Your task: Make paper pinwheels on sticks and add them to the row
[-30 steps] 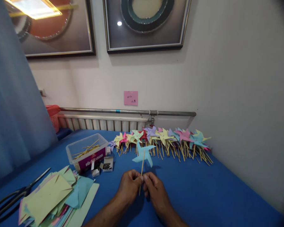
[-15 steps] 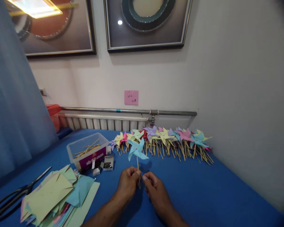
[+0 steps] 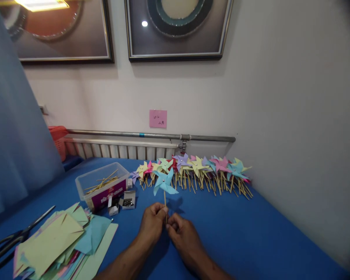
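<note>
A light-blue paper pinwheel (image 3: 164, 182) stands upright on a thin wooden stick in front of me. My left hand (image 3: 152, 222) is closed, pinching the stick below the paper blades. Just under it, my right hand (image 3: 182, 233) has its thumb and fingers closed at the stick's lower end, which they partly hide. Behind the held one lies a row of finished-looking pinwheels (image 3: 196, 166) in several colours, their sticks pointing toward me. To the left, two small open boxes (image 3: 128, 200) hold small dark metal pieces.
A clear plastic tub (image 3: 102, 169) with wooden sticks (image 3: 106, 181) sits at the left. Nearer are a pile of cut coloured paper (image 3: 54, 241) and black scissors (image 3: 20, 236). A blue cloth (image 3: 236, 233) covers the table; a pipe (image 3: 116, 134) runs along the wall behind.
My right hand has moved in to the lower end of the pinwheel's stick, where before it was apart from it. The whole view has shifted slightly.
</note>
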Demonstrator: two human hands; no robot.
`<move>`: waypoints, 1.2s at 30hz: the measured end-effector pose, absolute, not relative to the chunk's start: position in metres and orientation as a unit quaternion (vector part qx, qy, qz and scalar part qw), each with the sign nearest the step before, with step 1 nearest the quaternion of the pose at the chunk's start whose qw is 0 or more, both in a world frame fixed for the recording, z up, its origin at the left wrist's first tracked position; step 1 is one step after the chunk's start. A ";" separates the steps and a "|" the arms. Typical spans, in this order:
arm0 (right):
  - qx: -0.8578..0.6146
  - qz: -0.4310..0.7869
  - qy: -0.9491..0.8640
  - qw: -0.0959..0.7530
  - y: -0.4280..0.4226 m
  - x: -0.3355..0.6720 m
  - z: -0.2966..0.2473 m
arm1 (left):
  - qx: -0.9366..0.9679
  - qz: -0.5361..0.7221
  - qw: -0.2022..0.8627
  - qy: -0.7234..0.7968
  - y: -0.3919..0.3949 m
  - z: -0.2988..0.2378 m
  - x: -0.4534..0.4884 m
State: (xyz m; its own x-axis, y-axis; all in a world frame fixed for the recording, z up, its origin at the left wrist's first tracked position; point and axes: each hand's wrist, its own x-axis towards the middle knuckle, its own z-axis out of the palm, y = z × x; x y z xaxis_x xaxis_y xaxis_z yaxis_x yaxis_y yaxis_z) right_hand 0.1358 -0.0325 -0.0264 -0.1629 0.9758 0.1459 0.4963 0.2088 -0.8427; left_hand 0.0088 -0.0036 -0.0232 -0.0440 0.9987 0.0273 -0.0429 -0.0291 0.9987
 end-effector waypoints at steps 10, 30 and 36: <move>-0.559 0.287 -0.693 0.354 -0.033 0.136 -0.030 | 0.478 0.525 0.495 0.501 -0.004 -0.022 0.010; -0.584 0.155 -0.744 0.286 -0.041 0.139 -0.033 | 0.484 0.509 0.496 0.510 -0.004 -0.024 0.012; -0.622 0.135 -0.725 0.263 -0.029 0.154 -0.026 | 0.508 0.487 0.498 0.507 -0.004 -0.032 0.014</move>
